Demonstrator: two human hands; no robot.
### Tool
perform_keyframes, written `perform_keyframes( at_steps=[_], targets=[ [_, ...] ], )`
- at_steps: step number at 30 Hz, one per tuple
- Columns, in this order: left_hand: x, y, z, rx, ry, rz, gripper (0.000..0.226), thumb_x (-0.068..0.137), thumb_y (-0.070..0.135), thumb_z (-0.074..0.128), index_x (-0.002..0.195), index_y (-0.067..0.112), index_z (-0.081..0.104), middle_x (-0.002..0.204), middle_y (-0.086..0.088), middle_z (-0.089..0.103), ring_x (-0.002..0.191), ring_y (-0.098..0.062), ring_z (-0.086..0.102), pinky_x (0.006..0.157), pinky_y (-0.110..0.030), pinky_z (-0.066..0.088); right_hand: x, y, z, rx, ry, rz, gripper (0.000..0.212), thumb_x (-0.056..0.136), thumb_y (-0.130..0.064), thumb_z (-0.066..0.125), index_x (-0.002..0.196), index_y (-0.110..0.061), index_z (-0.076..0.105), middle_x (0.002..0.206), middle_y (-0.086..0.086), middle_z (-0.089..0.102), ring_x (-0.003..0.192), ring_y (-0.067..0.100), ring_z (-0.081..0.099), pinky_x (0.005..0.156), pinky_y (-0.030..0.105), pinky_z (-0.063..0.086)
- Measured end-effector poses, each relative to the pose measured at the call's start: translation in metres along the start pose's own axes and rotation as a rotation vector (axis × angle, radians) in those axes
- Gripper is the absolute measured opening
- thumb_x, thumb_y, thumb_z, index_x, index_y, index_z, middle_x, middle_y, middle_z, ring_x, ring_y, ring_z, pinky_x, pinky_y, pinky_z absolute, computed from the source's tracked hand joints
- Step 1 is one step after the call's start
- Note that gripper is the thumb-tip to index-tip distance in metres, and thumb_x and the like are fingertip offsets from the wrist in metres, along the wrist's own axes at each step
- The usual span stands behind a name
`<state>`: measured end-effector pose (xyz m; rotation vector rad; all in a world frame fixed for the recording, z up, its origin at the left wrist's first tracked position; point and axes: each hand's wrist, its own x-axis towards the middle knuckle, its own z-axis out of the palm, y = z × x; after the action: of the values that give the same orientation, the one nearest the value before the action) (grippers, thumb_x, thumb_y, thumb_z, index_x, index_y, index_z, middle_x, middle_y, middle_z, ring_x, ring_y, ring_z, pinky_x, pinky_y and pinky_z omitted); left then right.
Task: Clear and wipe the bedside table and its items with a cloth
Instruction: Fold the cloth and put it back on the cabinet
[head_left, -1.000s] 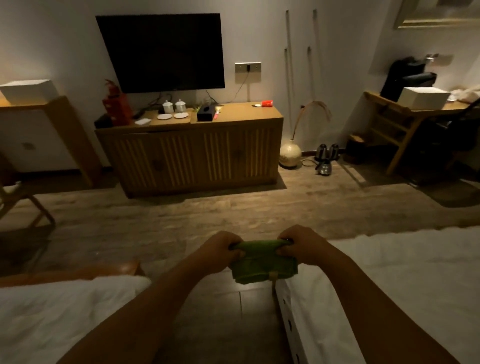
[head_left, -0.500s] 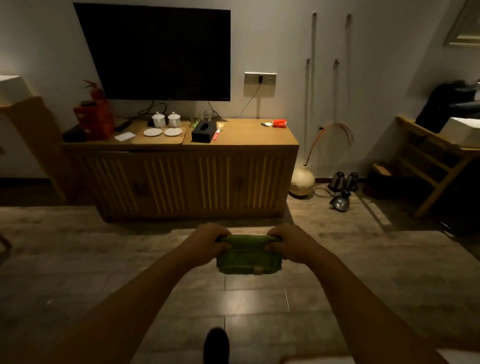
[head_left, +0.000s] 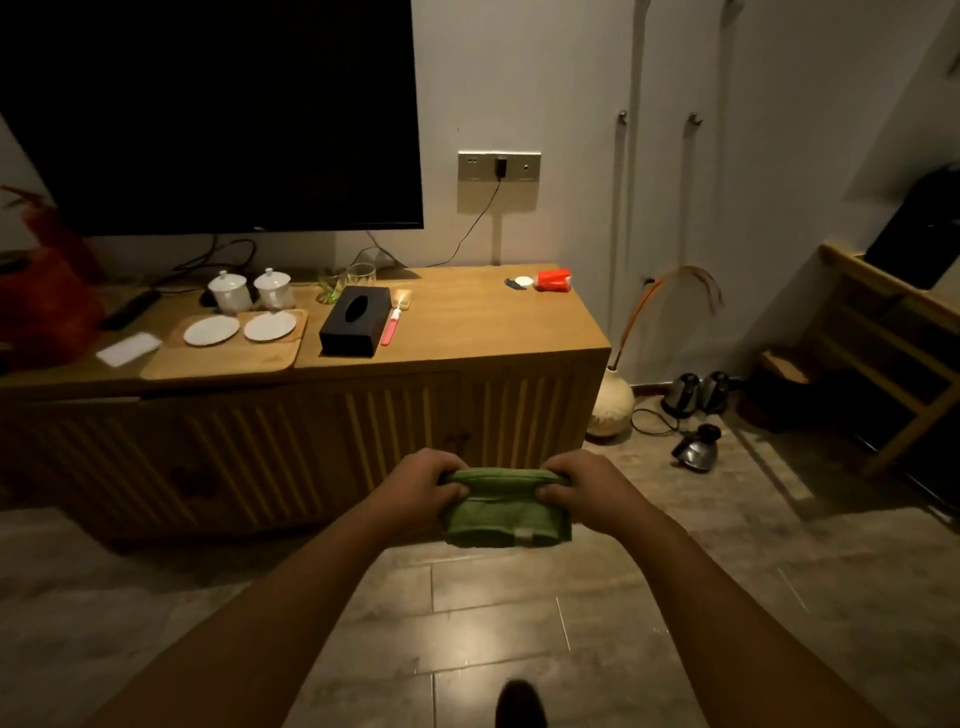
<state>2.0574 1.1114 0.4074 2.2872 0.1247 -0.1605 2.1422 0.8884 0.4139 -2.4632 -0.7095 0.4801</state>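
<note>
A folded green cloth (head_left: 506, 514) hangs in front of me at waist height, with a small white tag at its lower edge. My left hand (head_left: 423, 486) grips its left end and my right hand (head_left: 587, 486) grips its right end, fingers curled round the fabric. Beyond the hands stands a long wooden cabinet (head_left: 467, 332). On its top sit a black tissue box (head_left: 356, 321), a pink-handled brush (head_left: 393, 319), two lidded white cups (head_left: 249, 290), two white saucers (head_left: 240, 328) on a wooden tray (head_left: 223, 358), and a red packet (head_left: 554, 279). No bedside table is in view.
A dark TV (head_left: 208, 114) hangs above the cabinet. A round vase (head_left: 610, 410) and several kettles (head_left: 696, 415) with cords stand on the floor right of it. A wooden rack (head_left: 883, 358) fills the right edge. A red bag (head_left: 47, 301) sits far left.
I have walked forward from between the beds toward the cabinet, which now looms closer and larger. Both hands keep holding the green cloth the same way.
</note>
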Motion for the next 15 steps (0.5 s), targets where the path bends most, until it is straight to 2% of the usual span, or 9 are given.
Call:
perform_keyframes(
  at_steps=[5, 8, 10, 12, 15],
  targets=[
    [0.144, -0.009, -0.024, -0.032, 0.020, -0.034, 0.014, 0.091, 0.020, 0.062, 0.099, 0.029, 0.068, 0.093, 0.009, 0.068, 0.085, -0.004, 0.065, 0.068, -0.020, 0.054, 0.135, 0.044, -0.045, 0.004, -0.017, -0.018, 0.006, 0.088, -0.032, 0.063, 0.092, -0.035, 0.067, 0.082, -0.016, 0.065, 0.079, -0.001, 0.061, 0.061, 0.018, 0.047],
    [0.233, -0.012, -0.035, -0.047, 0.046, -0.077, 0.014, 0.089, 0.021, 0.064, 0.098, 0.030, 0.069, 0.092, 0.010, 0.068, 0.086, -0.004, 0.064, 0.069, -0.021, 0.053, 0.217, 0.073, -0.073, 0.001, -0.020, -0.008, 0.006, 0.087, -0.033, 0.064, 0.087, -0.039, 0.064, 0.080, -0.018, 0.064, 0.077, -0.001, 0.060, 0.059, 0.019, 0.045],
    [0.283, -0.014, -0.041, -0.063, 0.052, -0.119, 0.013, 0.089, 0.023, 0.065, 0.099, 0.029, 0.070, 0.092, 0.009, 0.069, 0.087, -0.005, 0.064, 0.072, -0.025, 0.053, 0.264, 0.088, -0.089, -0.028, -0.035, 0.012, 0.003, 0.087, -0.035, 0.064, 0.090, -0.036, 0.065, 0.081, -0.016, 0.064, 0.079, 0.002, 0.061, 0.064, 0.026, 0.050],
    [0.331, -0.019, -0.045, -0.094, 0.057, -0.171, 0.012, 0.089, 0.025, 0.066, 0.100, 0.028, 0.071, 0.092, 0.008, 0.069, 0.086, -0.006, 0.064, 0.071, -0.026, 0.052, 0.312, 0.102, -0.103, -0.043, -0.044, 0.039, 0.011, 0.086, -0.037, 0.063, 0.097, -0.032, 0.067, 0.084, -0.014, 0.065, 0.082, 0.007, 0.061, 0.072, 0.034, 0.054],
    [0.391, -0.028, -0.051, -0.087, 0.088, -0.207, 0.013, 0.088, 0.025, 0.067, 0.099, 0.022, 0.072, 0.093, 0.006, 0.069, 0.087, -0.011, 0.063, 0.077, -0.031, 0.052, 0.373, 0.121, -0.115, -0.022, -0.032, 0.090, 0.024, 0.086, -0.038, 0.065, 0.105, -0.022, 0.067, 0.093, -0.005, 0.067, 0.089, 0.016, 0.062, 0.074, 0.035, 0.050]
  ],
)
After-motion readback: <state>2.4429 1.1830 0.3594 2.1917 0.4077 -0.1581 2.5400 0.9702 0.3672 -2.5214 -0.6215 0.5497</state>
